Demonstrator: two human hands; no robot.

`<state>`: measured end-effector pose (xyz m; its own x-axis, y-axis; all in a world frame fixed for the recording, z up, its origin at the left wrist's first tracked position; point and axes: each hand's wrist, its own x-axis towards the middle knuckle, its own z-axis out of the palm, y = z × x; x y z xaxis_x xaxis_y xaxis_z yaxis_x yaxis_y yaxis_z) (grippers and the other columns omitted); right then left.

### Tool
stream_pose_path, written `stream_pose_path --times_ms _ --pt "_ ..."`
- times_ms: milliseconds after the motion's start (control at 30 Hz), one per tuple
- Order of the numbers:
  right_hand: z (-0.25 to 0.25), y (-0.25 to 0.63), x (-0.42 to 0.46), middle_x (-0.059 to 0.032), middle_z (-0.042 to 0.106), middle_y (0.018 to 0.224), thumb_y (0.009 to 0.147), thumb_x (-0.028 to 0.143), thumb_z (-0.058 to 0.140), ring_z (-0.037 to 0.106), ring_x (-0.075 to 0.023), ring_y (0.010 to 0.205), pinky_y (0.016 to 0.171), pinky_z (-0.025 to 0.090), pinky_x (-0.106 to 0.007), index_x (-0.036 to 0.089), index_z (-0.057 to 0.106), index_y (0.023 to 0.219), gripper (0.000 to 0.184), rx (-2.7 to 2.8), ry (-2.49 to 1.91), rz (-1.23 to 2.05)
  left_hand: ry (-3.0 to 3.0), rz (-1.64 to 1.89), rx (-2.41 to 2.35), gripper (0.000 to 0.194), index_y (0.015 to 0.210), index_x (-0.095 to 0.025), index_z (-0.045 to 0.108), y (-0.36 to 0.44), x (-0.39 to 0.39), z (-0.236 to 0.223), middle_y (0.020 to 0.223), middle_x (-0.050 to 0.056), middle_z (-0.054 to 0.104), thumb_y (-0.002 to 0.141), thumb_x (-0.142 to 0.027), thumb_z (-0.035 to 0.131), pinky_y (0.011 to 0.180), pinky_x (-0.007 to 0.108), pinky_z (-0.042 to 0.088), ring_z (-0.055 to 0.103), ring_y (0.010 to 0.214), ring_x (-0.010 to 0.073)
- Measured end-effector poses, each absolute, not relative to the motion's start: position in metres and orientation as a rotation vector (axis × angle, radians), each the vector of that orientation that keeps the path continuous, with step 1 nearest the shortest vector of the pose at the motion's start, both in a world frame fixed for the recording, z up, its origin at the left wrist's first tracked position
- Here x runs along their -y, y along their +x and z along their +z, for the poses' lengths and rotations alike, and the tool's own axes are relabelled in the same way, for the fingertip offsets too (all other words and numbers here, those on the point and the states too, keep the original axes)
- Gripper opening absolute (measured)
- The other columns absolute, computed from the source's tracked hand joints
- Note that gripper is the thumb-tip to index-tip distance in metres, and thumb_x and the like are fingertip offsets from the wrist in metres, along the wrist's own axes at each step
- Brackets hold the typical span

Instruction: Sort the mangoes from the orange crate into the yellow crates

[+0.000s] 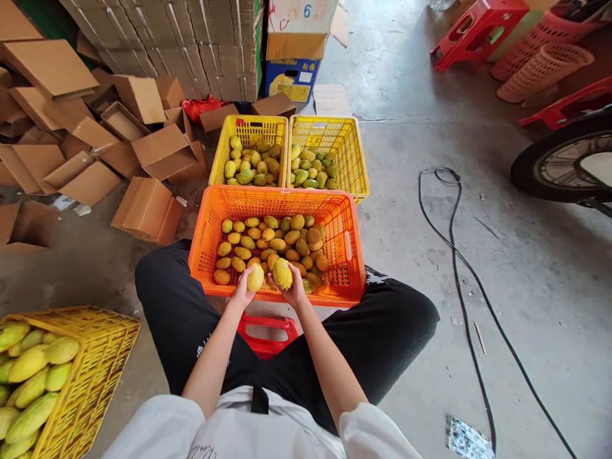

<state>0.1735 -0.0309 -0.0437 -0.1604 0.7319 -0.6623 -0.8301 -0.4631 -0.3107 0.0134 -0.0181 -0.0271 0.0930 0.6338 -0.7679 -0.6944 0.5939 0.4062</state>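
My left hand is closed around a yellow mango-like fruit above the near edge of an orange plastic crate. Beside it, my right hand grips a larger yellow-green fruit. The two fruits are held close together, side by side. Many yellow, orange and greenish fruits lie loose over the bottom of the orange crate. Behind this crate stand a left yellow crate and a right yellow crate, each partly filled with similar fruits.
At lower left a tilted yellow crate holds larger yellow-green fruits. Open cardboard boxes are heaped at the left. A black cable runs over the floor at right, near a wheel. Part of a red stool shows between my legs.
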Motion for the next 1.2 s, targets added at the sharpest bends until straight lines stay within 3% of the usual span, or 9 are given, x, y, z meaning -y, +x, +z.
stream_pose_path --times_ms 367,500,633,733,833,933,1033,1200 --pt "-0.046 0.172 0.026 -0.01 0.078 0.078 0.081 0.05 0.058 0.077 -0.0308 0.095 0.072 0.066 -0.039 0.022 0.07 0.088 0.031 -0.071 -0.974 1.75 -0.15 0.965 -0.998 0.037 0.117 -0.012 0.069 0.01 0.018 -0.028 0.082 0.01 0.073 0.098 -0.036 0.049 0.068 0.03 0.057 0.07 0.071 0.0193" --pt "-0.047 0.173 0.027 -0.0092 0.079 0.082 0.081 0.049 0.057 0.077 -0.031 0.098 0.072 0.065 -0.039 0.022 0.07 0.088 0.03 -0.046 -1.005 1.756 -0.134 0.951 -1.017 0.036 0.12 -0.013 0.068 0.011 0.018 -0.028 0.084 0.01 0.074 0.098 -0.038 0.054 0.068 0.031 0.058 0.071 0.072 0.0199" --pt "-0.047 0.172 0.029 -0.0079 0.08 0.085 0.083 0.051 0.061 0.077 -0.0308 0.099 0.073 0.065 -0.04 0.022 0.071 0.097 0.033 -0.014 -1.028 1.787 -0.114 0.96 -1.035 0.033 0.109 -0.014 0.068 0.011 0.018 -0.023 0.082 0.008 0.073 0.093 -0.043 0.063 0.065 0.03 0.058 0.071 0.072 0.0195" --pt "-0.049 0.171 0.029 -0.0066 0.08 0.087 0.08 0.056 0.071 0.078 -0.0296 0.095 0.074 0.066 -0.039 0.023 0.07 0.1 0.039 0.0 -1.035 1.792 -0.066 1.013 -1.015 0.028 0.101 -0.017 0.066 0.012 0.021 -0.02 0.08 0.006 0.073 0.085 -0.037 0.074 0.062 0.026 0.056 0.071 0.071 0.0173" --pt "-0.051 0.169 0.029 -0.0049 0.079 0.086 0.075 0.049 0.081 0.078 -0.0271 0.089 0.073 0.066 -0.036 0.022 0.068 0.1 0.04 0.024 -1.052 1.782 -0.022 1.024 -1.037 0.027 0.095 -0.017 0.065 0.013 0.023 -0.022 0.079 0.006 0.073 0.077 -0.032 0.079 0.061 0.025 0.056 0.07 0.069 0.017" --pt "-0.051 0.168 0.03 -0.0022 0.078 0.084 0.074 0.042 0.082 0.078 -0.0245 0.084 0.072 0.066 -0.035 0.023 0.067 0.099 0.035 0.01 -1.068 1.764 -0.017 1.014 -1.052 0.025 0.092 -0.016 0.066 0.013 0.024 -0.027 0.081 0.007 0.074 0.077 -0.032 0.078 0.066 0.027 0.058 0.071 0.073 0.018" --pt "-0.05 0.17 0.03 -0.0038 0.078 0.081 0.08 0.046 0.075 0.078 -0.0258 0.084 0.072 0.067 -0.037 0.022 0.068 0.096 0.03 -0.08 -1.045 1.796 -0.061 1.046 -1.064 0.023 0.094 -0.018 0.067 0.012 0.022 -0.029 0.085 0.006 0.073 0.08 -0.034 0.074 0.075 0.03 0.059 0.071 0.082 0.0188" --pt "-0.049 0.175 0.028 -0.008 0.077 0.077 0.084 0.055 0.064 0.078 -0.0289 0.083 0.071 0.067 -0.041 0.021 0.069 0.091 0.035 -0.171 -0.983 1.827 -0.146 1.05 -1.142 0.028 0.102 -0.018 0.07 0.011 0.019 -0.025 0.085 0.005 0.072 0.086 -0.04 0.067 0.066 0.029 0.057 0.067 0.073 0.0176"
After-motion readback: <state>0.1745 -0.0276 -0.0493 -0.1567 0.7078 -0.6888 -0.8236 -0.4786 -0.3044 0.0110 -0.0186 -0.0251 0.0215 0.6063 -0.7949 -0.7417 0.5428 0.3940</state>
